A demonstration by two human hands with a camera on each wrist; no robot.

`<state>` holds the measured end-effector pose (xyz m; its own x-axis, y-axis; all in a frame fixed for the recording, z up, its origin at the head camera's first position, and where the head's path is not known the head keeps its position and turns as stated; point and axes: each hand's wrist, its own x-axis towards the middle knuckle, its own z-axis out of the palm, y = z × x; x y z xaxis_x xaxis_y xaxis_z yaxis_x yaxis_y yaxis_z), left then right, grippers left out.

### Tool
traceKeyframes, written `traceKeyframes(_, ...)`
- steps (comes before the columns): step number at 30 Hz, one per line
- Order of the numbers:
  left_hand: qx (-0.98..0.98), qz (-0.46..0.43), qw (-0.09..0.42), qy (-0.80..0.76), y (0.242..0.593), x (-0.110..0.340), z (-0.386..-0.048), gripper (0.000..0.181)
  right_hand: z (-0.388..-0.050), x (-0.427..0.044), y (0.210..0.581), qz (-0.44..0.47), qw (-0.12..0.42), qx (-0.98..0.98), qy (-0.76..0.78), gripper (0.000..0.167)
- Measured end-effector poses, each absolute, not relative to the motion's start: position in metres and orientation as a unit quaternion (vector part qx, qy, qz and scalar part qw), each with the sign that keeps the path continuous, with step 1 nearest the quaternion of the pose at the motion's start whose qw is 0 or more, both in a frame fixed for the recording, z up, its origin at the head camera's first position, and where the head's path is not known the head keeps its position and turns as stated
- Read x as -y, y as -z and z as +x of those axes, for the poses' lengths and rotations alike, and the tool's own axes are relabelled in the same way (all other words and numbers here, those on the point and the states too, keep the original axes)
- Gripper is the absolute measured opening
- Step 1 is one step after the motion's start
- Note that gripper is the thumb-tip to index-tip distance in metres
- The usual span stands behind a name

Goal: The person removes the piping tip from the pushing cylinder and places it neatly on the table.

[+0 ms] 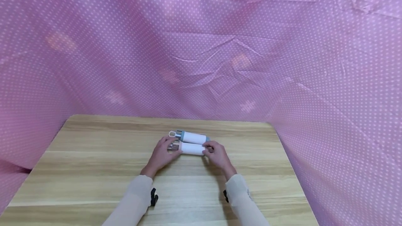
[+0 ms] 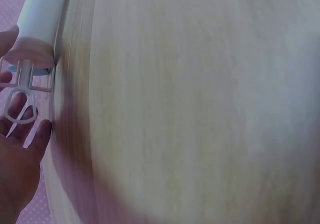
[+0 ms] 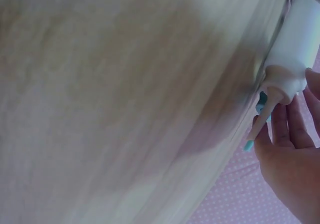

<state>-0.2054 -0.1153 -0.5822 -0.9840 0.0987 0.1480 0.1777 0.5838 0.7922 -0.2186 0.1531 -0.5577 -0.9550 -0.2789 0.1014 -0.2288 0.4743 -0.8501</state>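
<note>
Two white tubes lie side by side on the wooden table (image 1: 100, 170). The nearer tube (image 1: 192, 148) has a pale pink collar and a pull loop (image 2: 35, 106) on a crossbar at its left end. A narrow spout (image 3: 265, 115) sticks out at its right end. Just behind it is the blue-ended tube (image 1: 194, 137), with a white loop (image 1: 172, 134). My left hand (image 1: 161, 154) curves round the loop ends, its thumb against the pink-ended tube's collar. My right hand (image 1: 218, 154) grips that tube's spout end between thumb and fingers. Some fingertips are hidden behind the tubes.
Pink dotted cloth (image 1: 220, 44) hangs behind the table and down both sides. The table's far edge lies a short way beyond the tubes. Each forearm wears a light sleeve (image 1: 135, 198) and a black strap (image 1: 154, 197).
</note>
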Motion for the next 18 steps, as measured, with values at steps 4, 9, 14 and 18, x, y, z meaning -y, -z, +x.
traceKeyframes(4,0.886,-0.077,0.034,0.455,0.583,0.114,-0.206,0.066,-0.219,-0.151,0.559,-0.143,0.047,-0.861,0.485,0.023)
traceKeyframes(9,0.882,-0.070,0.021,0.465,0.582,0.116,-0.209,0.065,-0.221,-0.147,0.559,-0.136,0.059,-0.864,0.481,0.023)
traceKeyframes(14,0.879,-0.073,0.018,0.472,0.583,0.120,-0.211,0.063,-0.223,-0.144,0.560,-0.138,0.053,-0.866,0.478,0.023)
traceKeyframes(18,0.870,-0.079,0.016,0.487,0.584,0.126,-0.213,0.060,-0.222,-0.142,0.560,-0.136,0.055,-0.863,0.483,0.023)
